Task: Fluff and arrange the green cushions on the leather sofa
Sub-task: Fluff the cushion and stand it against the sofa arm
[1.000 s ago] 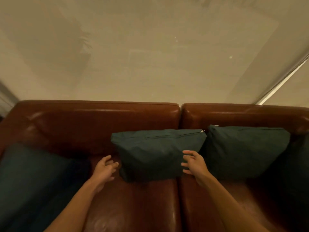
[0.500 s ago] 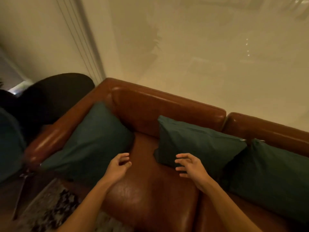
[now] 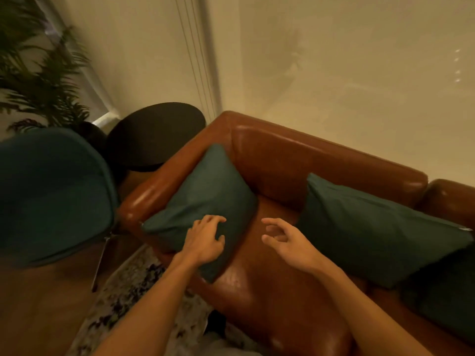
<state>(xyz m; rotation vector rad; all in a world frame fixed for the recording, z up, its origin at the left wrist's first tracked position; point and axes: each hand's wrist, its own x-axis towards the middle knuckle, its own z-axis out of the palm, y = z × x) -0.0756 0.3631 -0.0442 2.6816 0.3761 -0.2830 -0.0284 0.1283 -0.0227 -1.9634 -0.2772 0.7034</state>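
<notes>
Both forearms bare, no sleeves; left hand [image 3: 205,240] and right hand [image 3: 290,242] ungloved.

The left hand [image 3: 203,240] has landed on the corner cushion [image 3: 205,201].

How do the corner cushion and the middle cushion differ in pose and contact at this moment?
The corner cushion leans against the sofa's armrest, standing on a point; the middle cushion leans against the backrest. The left hand rests on the corner cushion; the right hand hangs open beside the middle cushion, touching nothing. Both are dark green.

Green cushions [image 3: 205,199]; brown leather sofa [image 3: 308,163].
</notes>
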